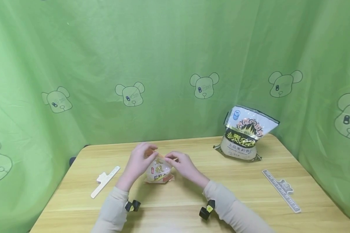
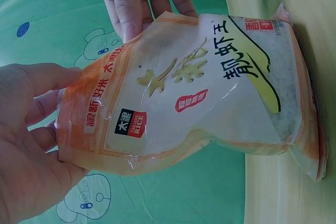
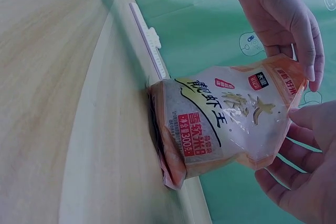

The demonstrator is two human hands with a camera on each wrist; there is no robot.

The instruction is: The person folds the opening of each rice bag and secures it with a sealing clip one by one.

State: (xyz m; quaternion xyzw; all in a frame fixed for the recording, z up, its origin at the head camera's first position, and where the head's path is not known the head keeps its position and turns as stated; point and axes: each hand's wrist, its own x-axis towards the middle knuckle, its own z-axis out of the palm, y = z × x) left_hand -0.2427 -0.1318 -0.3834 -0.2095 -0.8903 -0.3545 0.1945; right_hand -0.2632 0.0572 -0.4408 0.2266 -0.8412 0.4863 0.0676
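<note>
On the wooden counter (image 1: 75, 207), the small orange-and-white rice bag (image 1: 158, 172) stands upright between the two hands, its base resting on the surface and its top rising to their fingertips. The left hand (image 1: 140, 160) pinches the bag's upper edge on the left side, while the right hand (image 1: 183, 164) grips it at the upper right, just beside the other. A white sealing clip (image 1: 104, 179) lies to their left, with a grey sealing clip (image 1: 282, 191) and a larger jasmine rice bag (image 1: 240, 136) well apart to their right.
</note>
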